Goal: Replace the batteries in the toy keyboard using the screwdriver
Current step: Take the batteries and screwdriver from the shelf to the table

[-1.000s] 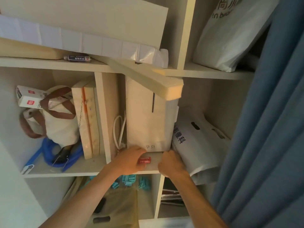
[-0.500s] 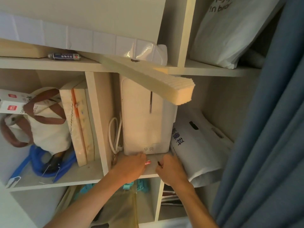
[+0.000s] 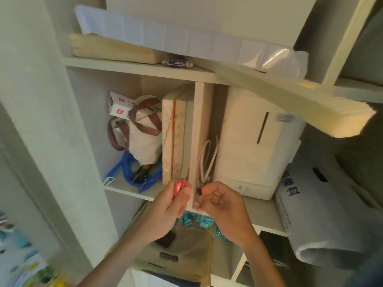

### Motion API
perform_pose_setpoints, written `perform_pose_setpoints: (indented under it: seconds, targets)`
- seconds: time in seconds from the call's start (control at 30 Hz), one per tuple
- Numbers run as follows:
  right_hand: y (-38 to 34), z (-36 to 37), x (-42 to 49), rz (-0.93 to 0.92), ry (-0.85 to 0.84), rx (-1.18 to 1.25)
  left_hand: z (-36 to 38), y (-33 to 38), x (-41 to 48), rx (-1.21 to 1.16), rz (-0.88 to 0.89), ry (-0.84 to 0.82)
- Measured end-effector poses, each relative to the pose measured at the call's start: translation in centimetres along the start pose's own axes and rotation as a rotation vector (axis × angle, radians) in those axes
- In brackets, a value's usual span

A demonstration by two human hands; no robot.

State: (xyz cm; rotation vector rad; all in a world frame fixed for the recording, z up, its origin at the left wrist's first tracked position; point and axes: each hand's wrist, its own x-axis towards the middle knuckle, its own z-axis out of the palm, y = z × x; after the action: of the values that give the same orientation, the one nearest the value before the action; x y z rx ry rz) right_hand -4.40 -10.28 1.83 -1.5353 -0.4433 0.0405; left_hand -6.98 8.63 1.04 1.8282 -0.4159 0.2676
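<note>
- Batteries point(image 3: 179, 187), a small red pack, sat pinched in the left hand point(image 3: 169, 206) in front of the shelf edge point(image 3: 132, 194), just left of the upright divider point(image 3: 198, 141).
- Screwdriver point(image 3: 199, 186), a thin dark tool with its metal tip pointing up, stood just right of the batteries, in front of the divider's lower end.
- Around them: a cream tote bag point(image 3: 143, 141) with brown handles filled the left compartment, with blue tubing point(image 3: 132, 172) coiled under it and 2 pale boards point(image 3: 176, 137) standing upright against the divider.
- A white boxy appliance point(image 3: 255, 146) stood in the right compartment, with white cord loops point(image 3: 209, 158) beside it and a grey printed bag point(image 3: 323, 206) slumped off the shelf further right.
- A long pale slab point(image 3: 290, 100) jutted out from the upper shelf, crossing above the appliance; a small blue-labelled tube point(image 3: 178, 63) lay on that shelf.
- Teal pieces point(image 3: 196, 219) showed in the compartment below, partly hidden by both hands.
- Left hand: fingers curled, thumb and fingertips pressed on the pack.
- Right hand point(image 3: 221, 204): loosely curled, its fingertips closed on the screwdriver's dark handle; the exact grip was blurred.
- The toy keyboard did not show.
</note>
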Motion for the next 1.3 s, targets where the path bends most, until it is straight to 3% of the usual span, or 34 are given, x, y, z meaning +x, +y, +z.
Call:
perform_pose_setpoints:
  seconds: [0.2,0.3,0.63,0.77,0.93,1.3]
  targets:
    - [-1.0,12.7,1.7,-0.074,-0.269,0.138,-11.2,0.2,-7.8,0.116,-0.070,0.293]
    - [-1.0,20.2,2.6,-0.026,-0.362,0.225,-17.6,0.5,-13.1,0.188,-0.104,0.436]
    - [-2.9,50.4,-1.5,-0.062,-0.643,0.240,-40.3,3.4,-37.4,0.370,-0.263,0.813]
    - [-3.2,62.4,-3.9,-0.141,-0.732,0.197,-48.4,4.5,-46.7,0.505,-0.361,0.905]
    - [-3.2,74.9,-5.3,-0.101,-0.823,0.174,-57.0,4.5,-54.2,0.646,-0.523,0.979]
    - [1.7,100.9,1.1,-0.043,-0.893,0.138,-78.1,-2.6,-60.6,0.730,-0.672,1.112]
